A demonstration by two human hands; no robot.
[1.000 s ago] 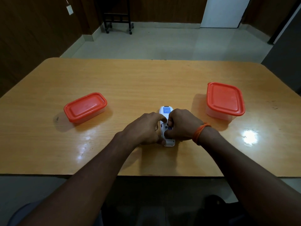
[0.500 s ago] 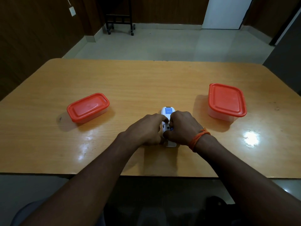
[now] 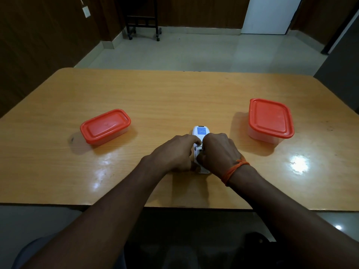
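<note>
A white remote control [image 3: 200, 131] with a blue label lies lengthwise on the wooden table [image 3: 174, 98], near the front middle. My left hand [image 3: 174, 152] holds its left side, fingers curled round it and the index finger lying across the top. My right hand [image 3: 219, 152], with an orange thread at the wrist, grips it from the right, thumb at an opening in the remote's middle. Both hands hide most of the remote's body.
An orange-lidded clear container [image 3: 105, 126] sits on the table's left, a squarer one [image 3: 271, 120] on the right. Beyond the table are a tiled floor, a dark wheeled stand [image 3: 143, 26] and a white door [image 3: 270, 14].
Both hands stay on the remote in nearly the same place. The fingers shift slightly on it, and the head camera has tilted a little.
</note>
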